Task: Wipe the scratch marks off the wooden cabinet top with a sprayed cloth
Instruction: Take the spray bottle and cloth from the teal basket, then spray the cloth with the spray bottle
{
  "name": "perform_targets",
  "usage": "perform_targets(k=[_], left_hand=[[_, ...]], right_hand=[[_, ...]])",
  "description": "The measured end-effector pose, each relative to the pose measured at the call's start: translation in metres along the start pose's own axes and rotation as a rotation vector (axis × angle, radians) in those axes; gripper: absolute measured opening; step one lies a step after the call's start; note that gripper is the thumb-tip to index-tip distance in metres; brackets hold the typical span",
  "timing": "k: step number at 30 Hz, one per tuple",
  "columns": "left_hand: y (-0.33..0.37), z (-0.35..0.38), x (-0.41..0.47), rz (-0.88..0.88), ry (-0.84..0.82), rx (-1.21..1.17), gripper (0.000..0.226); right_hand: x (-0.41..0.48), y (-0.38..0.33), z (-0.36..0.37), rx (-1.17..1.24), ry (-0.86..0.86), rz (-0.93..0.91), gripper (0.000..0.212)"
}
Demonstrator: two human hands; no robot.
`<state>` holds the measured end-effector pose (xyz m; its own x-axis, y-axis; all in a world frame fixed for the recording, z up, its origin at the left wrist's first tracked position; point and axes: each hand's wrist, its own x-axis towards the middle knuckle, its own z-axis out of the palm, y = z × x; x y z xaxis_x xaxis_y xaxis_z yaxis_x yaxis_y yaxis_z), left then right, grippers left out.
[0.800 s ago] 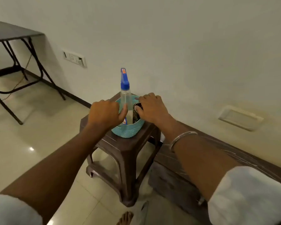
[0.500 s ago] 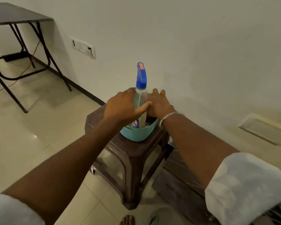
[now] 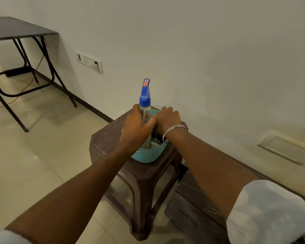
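A clear spray bottle (image 3: 145,110) with a blue trigger head stands upright in a teal basket (image 3: 148,156) on a brown plastic stool (image 3: 106,143). My left hand (image 3: 136,125) grips the bottle's body, thumb wrapped across its front. My right hand (image 3: 167,120), with a metal bangle on the wrist, reaches down into the basket behind the bottle; its fingertips are hidden, so I cannot see what they touch. A dark patterned cloth (image 3: 156,137) shows inside the basket under that hand. The low wooden cabinet (image 3: 197,196) stands right of the stool against the wall.
A black folding table (image 3: 16,30) stands at the far left with an orange cable on the tiled floor beneath it. A switch panel (image 3: 89,61) and a low wall plate (image 3: 285,147) sit on the white wall.
My left hand has closed tighter round the spray bottle, and my right hand has reached deeper into the basket. The view has pulled back and tilted up.
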<state>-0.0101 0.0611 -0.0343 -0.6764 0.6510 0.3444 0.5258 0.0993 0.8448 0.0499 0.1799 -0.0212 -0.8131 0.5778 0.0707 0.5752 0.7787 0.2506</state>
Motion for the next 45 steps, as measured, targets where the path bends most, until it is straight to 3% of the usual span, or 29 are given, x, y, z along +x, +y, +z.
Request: perform_targets(k=[8, 12, 15, 20, 22, 24, 27, 30, 32, 34, 37, 42, 45], left_hand=[[0.044, -0.010, 0.005, 0.167, 0.116, -0.007, 0.019], [0.092, -0.003, 0.010, 0.219, 0.097, -0.041, 0.018], [0.132, 0.018, 0.003, 0.265, 0.043, -0.053, 0.019], [0.174, 0.068, -0.031, 0.311, -0.078, -0.085, 0.019], [0.182, 0.086, -0.047, 0.324, -0.125, -0.086, 0.018], [0.190, 0.106, -0.064, 0.343, -0.183, -0.083, 0.017], [0.198, 0.129, -0.086, 0.351, -0.260, -0.091, 0.016], [0.208, 0.146, -0.103, 0.364, -0.322, -0.091, 0.017], [0.214, 0.152, -0.110, 0.370, -0.356, -0.094, 0.017], [0.218, 0.157, -0.115, 0.377, -0.375, -0.092, 0.017], [0.221, 0.162, -0.120, 0.362, -0.386, -0.077, 0.019], [0.216, 0.164, -0.129, 0.336, -0.416, -0.053, 0.021], [0.211, 0.163, -0.133, 0.321, -0.440, -0.027, 0.026]], right_hand=[[-0.046, 0.072, -0.028, 1.013, 0.259, 0.355, 0.027], [-0.085, 0.106, -0.040, 1.841, 0.298, 0.642, 0.029], [-0.129, 0.143, -0.044, 2.198, 0.195, 0.620, 0.027], [-0.207, 0.191, -0.030, 2.439, 0.145, 0.451, 0.057], [-0.233, 0.199, -0.020, 2.350, 0.209, 0.532, 0.050], [-0.256, 0.209, -0.007, 2.171, 0.369, 0.748, 0.051], [-0.287, 0.220, 0.009, 1.529, 0.437, 0.927, 0.051], [-0.323, 0.234, 0.026, 0.831, 0.264, 0.704, 0.045], [-0.341, 0.242, 0.034, 0.575, 0.157, 0.552, 0.038], [-0.354, 0.248, 0.039, 0.372, 0.184, 0.496, 0.032], [-0.365, 0.256, 0.038, 0.396, 0.327, 0.534, 0.040], [-0.372, 0.252, 0.040, 0.659, 0.688, 0.769, 0.030], [-0.373, 0.253, 0.044, 0.376, 0.653, 0.820, 0.033]])
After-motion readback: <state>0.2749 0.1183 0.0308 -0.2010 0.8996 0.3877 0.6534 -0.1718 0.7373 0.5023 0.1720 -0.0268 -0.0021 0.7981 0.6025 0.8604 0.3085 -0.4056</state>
